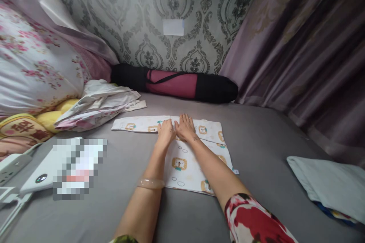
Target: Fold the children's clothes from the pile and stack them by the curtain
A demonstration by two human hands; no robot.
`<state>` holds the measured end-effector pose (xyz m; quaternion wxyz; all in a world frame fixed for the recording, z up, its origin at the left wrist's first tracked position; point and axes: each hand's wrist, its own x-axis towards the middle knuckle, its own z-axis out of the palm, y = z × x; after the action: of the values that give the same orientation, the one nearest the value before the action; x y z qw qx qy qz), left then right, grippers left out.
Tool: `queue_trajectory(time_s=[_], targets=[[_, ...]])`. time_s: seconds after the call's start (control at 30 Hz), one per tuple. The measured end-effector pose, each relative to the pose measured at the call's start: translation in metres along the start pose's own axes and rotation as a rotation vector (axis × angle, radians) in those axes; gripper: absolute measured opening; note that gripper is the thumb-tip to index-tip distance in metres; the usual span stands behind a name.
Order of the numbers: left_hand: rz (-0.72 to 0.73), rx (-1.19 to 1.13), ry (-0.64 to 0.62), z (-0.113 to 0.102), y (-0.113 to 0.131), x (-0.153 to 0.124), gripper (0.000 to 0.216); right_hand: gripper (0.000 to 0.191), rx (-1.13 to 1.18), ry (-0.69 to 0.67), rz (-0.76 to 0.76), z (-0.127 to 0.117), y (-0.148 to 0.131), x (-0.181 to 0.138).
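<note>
A white child's garment (196, 151) printed with tan lion faces lies on the grey bed sheet, partly folded over. A narrow strip of it, like a sleeve or leg, reaches out to the left. My left hand (167, 132), fingers curled, holds the cloth where this strip meets the body of the garment. Close beside it, my right hand (186, 127) lies flat on the cloth with its fingers stretched forward. A small tag sticks out from the garment's right edge. Part of the print is hidden under my right forearm.
A black and maroon bag (172, 83) lies along the wall. Left are crumpled clothes (99, 100), a floral pillow (37, 56), a white device (48, 169) and a power strip (13, 165). Folded pale cloth (330, 182) sits at right on the grey sheet (262, 205).
</note>
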<state>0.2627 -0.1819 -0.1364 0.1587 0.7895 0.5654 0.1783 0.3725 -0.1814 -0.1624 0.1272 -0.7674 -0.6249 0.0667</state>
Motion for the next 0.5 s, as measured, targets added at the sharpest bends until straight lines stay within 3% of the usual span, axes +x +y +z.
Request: queue_trajectory(time_s=[0.3, 0.5], targets=[[0.032, 0.007, -0.015, 0.003, -0.002, 0.001, 0.034, 0.065, 0.017, -0.044, 0.014, -0.008, -0.004, -0.001], [-0.019, 0.033, 0.073, 0.005, -0.005, 0.006, 0.035, 0.062, -0.008, -0.053, -0.103, -0.012, -0.019, -0.007]])
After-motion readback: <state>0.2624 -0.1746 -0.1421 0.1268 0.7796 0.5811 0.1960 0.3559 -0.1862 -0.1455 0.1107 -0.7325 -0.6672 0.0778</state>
